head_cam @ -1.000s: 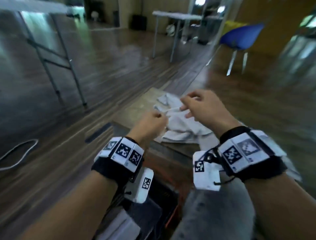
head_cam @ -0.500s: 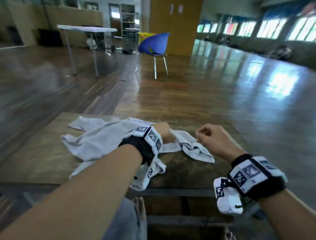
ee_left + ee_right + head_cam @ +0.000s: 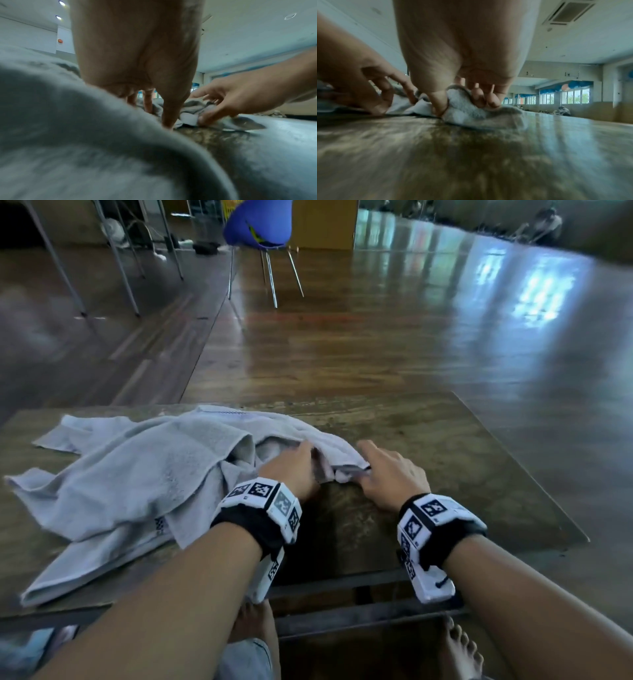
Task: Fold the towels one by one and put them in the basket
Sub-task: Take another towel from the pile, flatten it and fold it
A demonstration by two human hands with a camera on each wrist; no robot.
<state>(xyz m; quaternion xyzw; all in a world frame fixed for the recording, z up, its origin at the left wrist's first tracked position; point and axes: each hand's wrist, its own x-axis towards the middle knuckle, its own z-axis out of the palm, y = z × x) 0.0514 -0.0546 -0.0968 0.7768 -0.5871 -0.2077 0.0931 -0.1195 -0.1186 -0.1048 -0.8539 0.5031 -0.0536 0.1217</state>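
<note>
While both forearms reach over the wooden counter [image 3: 428, 440], the right hand [image 3: 390, 470] has its grip pinching a corner of the crumpled grey towel [image 3: 137, 474] between thumb and fingers; just beside it, the left hand [image 3: 291, 467] touches the same cloth, its grip loosely spread. Farther off stands a blue chair [image 3: 258, 224]

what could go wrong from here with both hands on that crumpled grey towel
1. The right hand pinches only a small corner of the crumpled grey terry towel; it may slip out when lifted.
2. The left hand sits among bunched layers, so it might catch the wrong fold and twist the towel.
3. The towel's near end lies at the worn wooden table edge and could slide off.
</note>
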